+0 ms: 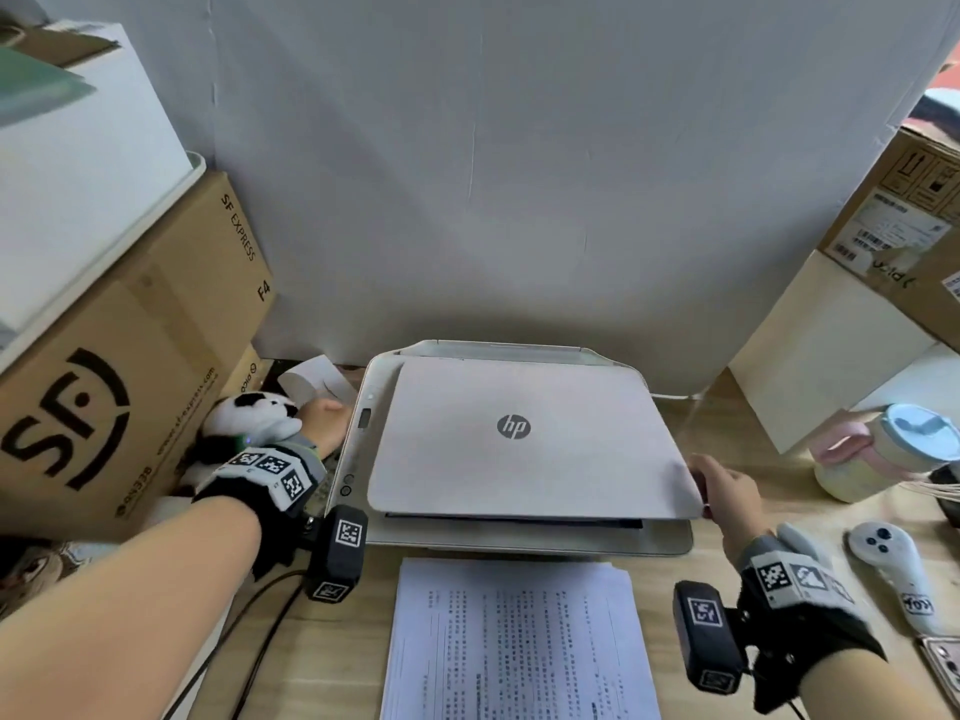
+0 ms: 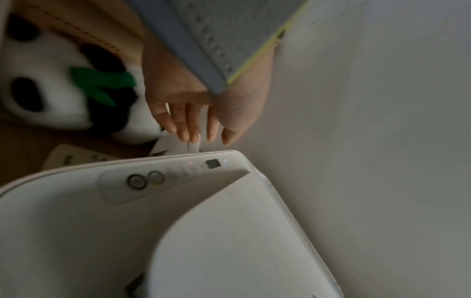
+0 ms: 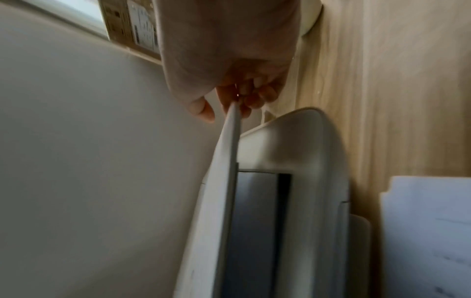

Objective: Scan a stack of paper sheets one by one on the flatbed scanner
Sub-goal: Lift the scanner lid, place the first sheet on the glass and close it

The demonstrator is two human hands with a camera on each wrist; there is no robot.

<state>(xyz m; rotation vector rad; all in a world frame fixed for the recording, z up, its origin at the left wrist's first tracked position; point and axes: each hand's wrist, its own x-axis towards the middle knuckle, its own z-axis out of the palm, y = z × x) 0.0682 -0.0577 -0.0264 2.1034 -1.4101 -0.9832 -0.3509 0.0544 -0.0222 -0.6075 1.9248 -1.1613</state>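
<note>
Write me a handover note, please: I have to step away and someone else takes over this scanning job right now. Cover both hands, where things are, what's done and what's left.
Right hand: grips the front right corner of the scanner lid, which is raised a little; the dark glass shows in the gap.
Left hand: fingers relaxed, holding nothing, beside the scanner's left side by the control panel.
Paper stack: on the desk directly in front of the scanner, printed side up.
Done: lid partly raised. Whether any sheet has been scanned cannot be told.
Left: open the lid fully, lay one sheet on the glass, close, scan, and repeat through the stack.
</note>
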